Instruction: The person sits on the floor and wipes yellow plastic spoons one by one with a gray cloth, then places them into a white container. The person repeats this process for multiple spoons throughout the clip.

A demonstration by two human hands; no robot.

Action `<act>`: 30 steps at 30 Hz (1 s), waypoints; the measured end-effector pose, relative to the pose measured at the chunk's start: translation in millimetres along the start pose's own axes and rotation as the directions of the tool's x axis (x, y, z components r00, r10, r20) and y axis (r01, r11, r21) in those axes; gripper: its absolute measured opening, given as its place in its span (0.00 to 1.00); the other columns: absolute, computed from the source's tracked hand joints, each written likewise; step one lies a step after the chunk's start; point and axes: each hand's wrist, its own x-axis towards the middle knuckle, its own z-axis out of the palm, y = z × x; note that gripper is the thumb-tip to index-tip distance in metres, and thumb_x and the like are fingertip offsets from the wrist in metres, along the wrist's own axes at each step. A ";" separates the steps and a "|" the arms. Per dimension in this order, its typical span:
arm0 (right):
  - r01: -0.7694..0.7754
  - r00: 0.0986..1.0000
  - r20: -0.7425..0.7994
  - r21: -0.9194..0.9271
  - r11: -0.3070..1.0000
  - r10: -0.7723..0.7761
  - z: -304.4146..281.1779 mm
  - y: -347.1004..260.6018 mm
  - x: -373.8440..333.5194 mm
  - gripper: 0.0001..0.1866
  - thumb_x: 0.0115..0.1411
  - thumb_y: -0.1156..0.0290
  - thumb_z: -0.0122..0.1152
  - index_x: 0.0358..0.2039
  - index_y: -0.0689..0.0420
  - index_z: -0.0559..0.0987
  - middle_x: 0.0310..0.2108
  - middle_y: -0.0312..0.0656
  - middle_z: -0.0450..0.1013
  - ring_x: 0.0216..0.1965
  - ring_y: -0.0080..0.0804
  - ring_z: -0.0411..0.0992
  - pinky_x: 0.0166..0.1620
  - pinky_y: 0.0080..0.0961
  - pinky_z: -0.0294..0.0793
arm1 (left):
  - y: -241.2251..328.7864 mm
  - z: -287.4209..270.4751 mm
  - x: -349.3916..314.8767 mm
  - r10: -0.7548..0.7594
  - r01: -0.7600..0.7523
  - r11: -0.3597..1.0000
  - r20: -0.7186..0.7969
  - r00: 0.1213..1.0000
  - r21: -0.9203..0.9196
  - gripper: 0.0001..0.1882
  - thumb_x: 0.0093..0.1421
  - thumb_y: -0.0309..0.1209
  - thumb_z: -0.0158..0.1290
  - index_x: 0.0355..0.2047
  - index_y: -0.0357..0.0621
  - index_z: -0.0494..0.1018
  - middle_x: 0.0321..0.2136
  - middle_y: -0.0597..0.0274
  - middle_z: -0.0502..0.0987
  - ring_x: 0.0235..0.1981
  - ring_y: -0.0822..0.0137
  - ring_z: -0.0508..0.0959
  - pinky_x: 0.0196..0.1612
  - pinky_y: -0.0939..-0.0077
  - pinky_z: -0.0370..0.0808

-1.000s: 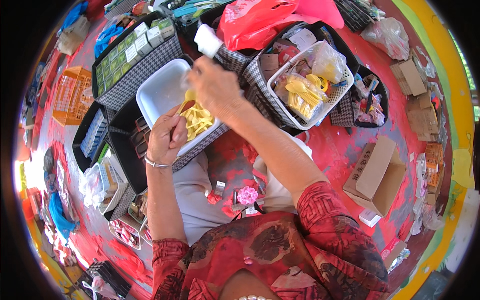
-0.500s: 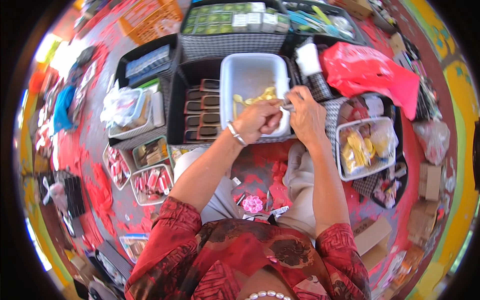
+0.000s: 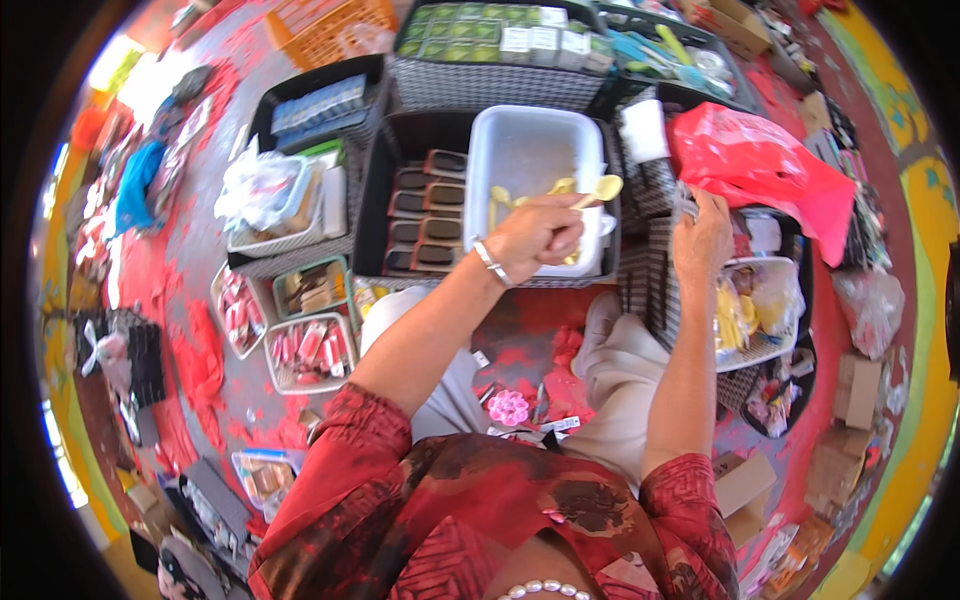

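My left hand (image 3: pixel 540 240) is closed around a pale yellow spoon (image 3: pixel 605 190), whose bowl points up and to the right. It hangs over the right half of a translucent white plastic tub (image 3: pixel 487 145). Inside that tub lie more yellow spoons (image 3: pixel 564 187), partly hidden by my hand. Off to the right of the tub, my right hand (image 3: pixel 703 240) pinches a small crumpled greyish piece (image 3: pixel 687 202), perhaps plastic film; its kind is not clear. A red plastic bag (image 3: pixel 740 150) lies just beyond the right hand.
Dark-handled brushes or files (image 3: pixel 440 200) fill the black box left of the tub. A white basket (image 3: pixel 755 355) with yellow spoons stands below my right hand. Boxed goods (image 3: pixel 470 35) sit at the back, small baskets of red packets (image 3: pixel 312 350) at the left.
My right hand has moved away from the left, rightward past the tub's edge, with the greyish piece. The spoon now shows clearly in my left hand. The whole view has shifted slightly.
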 end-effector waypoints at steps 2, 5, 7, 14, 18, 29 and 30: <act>-0.188 0.977 -0.029 0.367 0.911 0.213 -3.2 3.8 1.1 0.14 0.48 0.76 0.57 0.37 0.66 0.75 0.29 0.50 0.75 0.32 0.38 0.73 0.40 0.29 0.69 | 2.3 1.2 0.5 -0.006 0.010 0.996 0.050 0.999 -0.086 0.21 0.62 0.26 0.33 0.55 0.34 0.55 0.11 0.73 0.56 0.08 0.82 0.52 0.12 0.89 0.49; -0.143 0.980 -0.040 0.540 0.830 0.195 1.8 -7.5 -4.7 0.13 0.49 0.76 0.58 0.36 0.67 0.75 0.29 0.48 0.75 0.32 0.30 0.73 0.38 0.25 0.69 | 2.1 6.2 1.6 -0.009 0.011 0.996 0.022 1.000 -0.085 0.20 0.62 0.25 0.32 0.55 0.36 0.55 0.11 0.73 0.56 0.08 0.82 0.52 0.11 0.90 0.49; 0.165 0.979 -0.176 0.417 0.894 -0.099 8.8 -21.6 -12.7 0.13 0.45 0.77 0.57 0.34 0.63 0.75 0.30 0.50 0.71 0.32 0.47 0.71 0.38 0.34 0.70 | -0.8 9.4 2.9 0.012 -0.012 0.999 -0.006 1.000 -0.035 0.21 0.62 0.26 0.32 0.55 0.37 0.55 0.12 0.73 0.56 0.08 0.81 0.53 0.11 0.89 0.50; 0.132 0.977 0.095 0.433 0.892 -0.191 8.0 -52.4 -25.5 0.15 0.47 0.78 0.57 0.38 0.58 0.75 0.30 0.45 0.68 0.30 0.46 0.70 0.33 0.35 0.69 | -11.8 10.7 9.2 0.077 -0.038 0.941 -0.105 0.991 0.336 0.21 0.57 0.28 0.41 0.53 0.41 0.62 0.22 0.69 0.67 0.21 0.80 0.66 0.24 0.86 0.63; 0.200 0.957 0.128 0.365 0.909 -0.262 0.8 -53.8 -27.9 0.15 0.45 0.77 0.57 0.37 0.52 0.75 0.33 0.40 0.66 0.31 0.43 0.71 0.31 0.35 0.71 | -13.8 3.2 14.0 0.070 -0.069 0.998 -0.095 0.993 0.010 0.24 0.60 0.44 0.42 0.50 0.40 0.65 0.39 0.64 0.71 0.40 0.71 0.69 0.44 0.73 0.67; 0.551 0.826 0.054 0.128 0.825 -0.561 26.0 -74.2 -55.3 0.05 0.48 0.74 0.51 0.27 0.58 0.74 0.36 0.41 0.66 0.29 0.33 0.73 0.25 0.29 0.72 | -9.6 -35.3 25.1 -0.161 0.020 0.922 -0.334 0.929 -0.387 0.13 0.60 0.35 0.46 0.36 0.36 0.70 0.33 0.54 0.74 0.35 0.61 0.74 0.43 0.66 0.74; 0.573 0.814 0.049 0.102 0.813 -0.579 26.9 -74.1 -56.7 0.04 0.48 0.75 0.51 0.26 0.58 0.74 0.36 0.41 0.66 0.29 0.33 0.73 0.27 0.29 0.73 | -9.6 -36.1 24.6 -0.142 -0.004 0.930 -0.371 0.918 -0.367 0.13 0.60 0.35 0.47 0.36 0.36 0.70 0.32 0.55 0.74 0.35 0.61 0.74 0.43 0.66 0.74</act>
